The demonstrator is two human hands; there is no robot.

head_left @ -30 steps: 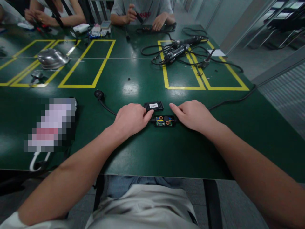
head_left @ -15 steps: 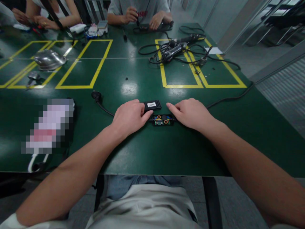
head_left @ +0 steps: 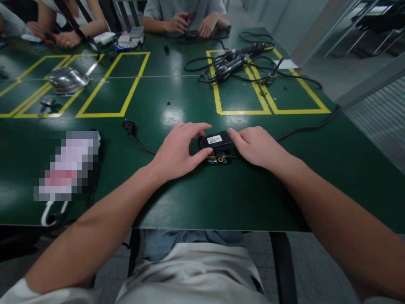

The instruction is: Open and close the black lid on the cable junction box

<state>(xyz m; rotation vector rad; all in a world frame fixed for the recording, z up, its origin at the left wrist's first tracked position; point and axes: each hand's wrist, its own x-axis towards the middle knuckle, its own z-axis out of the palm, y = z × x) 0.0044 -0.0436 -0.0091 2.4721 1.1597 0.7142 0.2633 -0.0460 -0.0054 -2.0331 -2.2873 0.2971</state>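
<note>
My right hand [head_left: 257,145] pinches the right end of a black ribbed cover [head_left: 223,137] with a white label, thumb along its edge. Just below the cover lies a black case [head_left: 218,161] with an exposed circuit board, copper coils and coloured wires; the cover hides the case's upper part. My left hand [head_left: 177,150] is open around the cover's left end, index finger above it and thumb at its lower left corner. Whether that thumb touches the cover, I cannot tell. A black cable with a plug [head_left: 129,126] runs beneath my left hand.
A pixelated phone-like object [head_left: 68,164] with a white loop lies at the left. Black cylindrical tools [head_left: 232,67] with tangled cables rest beyond, right of centre. A shiny metal shell [head_left: 68,79] sits far left. Two people work across the green table [head_left: 177,202].
The cover has moved right and tilted, now over the case's upper edge and in my right hand. My left hand has let go of it and spread its thumb and index finger.
</note>
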